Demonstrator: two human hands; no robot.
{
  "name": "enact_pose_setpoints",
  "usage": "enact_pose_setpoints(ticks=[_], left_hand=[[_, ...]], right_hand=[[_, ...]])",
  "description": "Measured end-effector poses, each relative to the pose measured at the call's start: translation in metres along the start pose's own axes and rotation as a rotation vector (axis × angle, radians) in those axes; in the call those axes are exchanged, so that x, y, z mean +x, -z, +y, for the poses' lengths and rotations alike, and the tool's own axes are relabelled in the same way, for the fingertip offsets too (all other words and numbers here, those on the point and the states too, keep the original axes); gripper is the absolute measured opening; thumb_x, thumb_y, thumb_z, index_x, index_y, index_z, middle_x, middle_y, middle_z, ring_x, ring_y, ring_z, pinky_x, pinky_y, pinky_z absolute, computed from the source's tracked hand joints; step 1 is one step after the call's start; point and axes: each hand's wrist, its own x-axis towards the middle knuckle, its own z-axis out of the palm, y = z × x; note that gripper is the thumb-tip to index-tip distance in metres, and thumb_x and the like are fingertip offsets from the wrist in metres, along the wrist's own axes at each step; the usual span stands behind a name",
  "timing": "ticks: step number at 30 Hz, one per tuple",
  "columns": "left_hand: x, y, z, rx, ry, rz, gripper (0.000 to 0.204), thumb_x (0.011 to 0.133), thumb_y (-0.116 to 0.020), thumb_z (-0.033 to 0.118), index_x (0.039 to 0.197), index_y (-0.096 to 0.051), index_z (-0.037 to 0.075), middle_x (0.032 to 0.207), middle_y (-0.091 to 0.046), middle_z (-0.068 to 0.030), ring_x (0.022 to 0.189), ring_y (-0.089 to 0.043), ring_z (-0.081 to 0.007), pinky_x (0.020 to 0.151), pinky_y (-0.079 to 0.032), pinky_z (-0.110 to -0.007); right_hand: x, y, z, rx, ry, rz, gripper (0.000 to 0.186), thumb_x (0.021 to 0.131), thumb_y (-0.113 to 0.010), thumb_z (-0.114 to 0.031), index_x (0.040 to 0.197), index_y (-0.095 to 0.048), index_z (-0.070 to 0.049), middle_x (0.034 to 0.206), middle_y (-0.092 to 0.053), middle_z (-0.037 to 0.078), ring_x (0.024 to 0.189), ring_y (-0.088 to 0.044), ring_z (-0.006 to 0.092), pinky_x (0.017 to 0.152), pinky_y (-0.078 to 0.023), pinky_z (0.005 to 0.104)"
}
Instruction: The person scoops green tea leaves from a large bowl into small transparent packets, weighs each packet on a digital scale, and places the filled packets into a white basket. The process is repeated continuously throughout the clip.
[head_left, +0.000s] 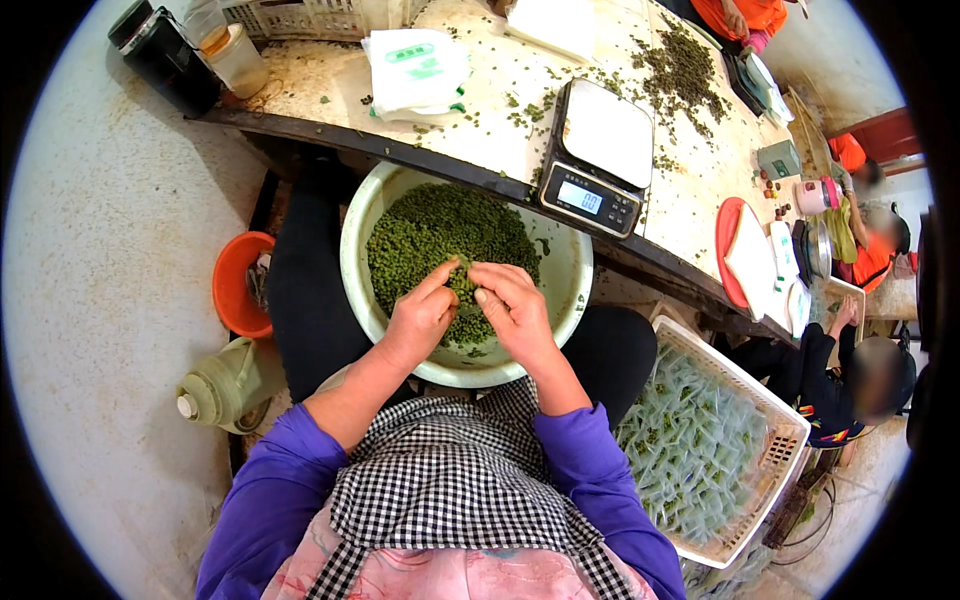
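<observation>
Behind our lap sits the table point(700, 200) with a digital scale point(597, 155). We've got both hands in the white basin point(570, 290) of green bits point(440, 235), left hand point(420, 318) and right hand point(513, 310) pinching one clump point(462, 282) together.

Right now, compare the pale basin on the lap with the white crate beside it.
The basin is round with solid walls; the crate is rectangular with slotted walls. The basin holds loose green bits, worked by both hands; the crate holds small clear filled packets. Both are light-coloured open containers.
</observation>
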Motion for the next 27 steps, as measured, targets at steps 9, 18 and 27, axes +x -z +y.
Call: enact_pose_setpoints(ticks=[9, 18, 27], left_hand=[[-0.009, -0.003, 0.004, 0.104, -0.175, -0.084, 0.010, 0.073, -0.067, -0.002, 0.079, -0.061, 0.002, 0.127, -0.061, -0.0204, 0.096, -0.068, -0.0311, 0.076, -0.059, -0.036], [-0.012, -0.007, 0.005, 0.108, -0.147, -0.062, 0.011, 0.072, -0.068, -0.003, 0.080, -0.060, 0.002, 0.125, -0.061, -0.0200, 0.100, -0.068, -0.0318, 0.079, -0.059, -0.037], [-0.018, -0.007, 0.021, 0.134, -0.203, -0.179, 0.008, 0.073, -0.070, 0.001, 0.080, -0.066, 0.002, 0.126, -0.062, -0.0184, 0.106, -0.066, -0.0313, 0.083, -0.058, -0.036]], right_hand=[[0.010, 0.004, -0.008, -0.314, -0.518, -0.080, 0.042, 0.074, -0.074, -0.012, 0.110, -0.054, -0.005, 0.112, -0.058, 0.017, 0.093, -0.063, 0.0391, 0.081, -0.051, 0.0470], [0.006, 0.019, -0.024, -0.140, -0.274, -0.118, 0.029, 0.078, -0.071, -0.008, 0.105, -0.062, -0.002, 0.097, -0.065, 0.017, 0.081, -0.067, 0.0313, 0.071, -0.055, 0.0375], [0.015, -0.009, -0.004, -0.661, -0.656, -0.379, 0.032, 0.074, -0.074, -0.021, 0.096, -0.058, -0.004, 0.097, -0.069, 0.018, 0.093, -0.067, 0.0375, 0.078, -0.054, 0.0462]])
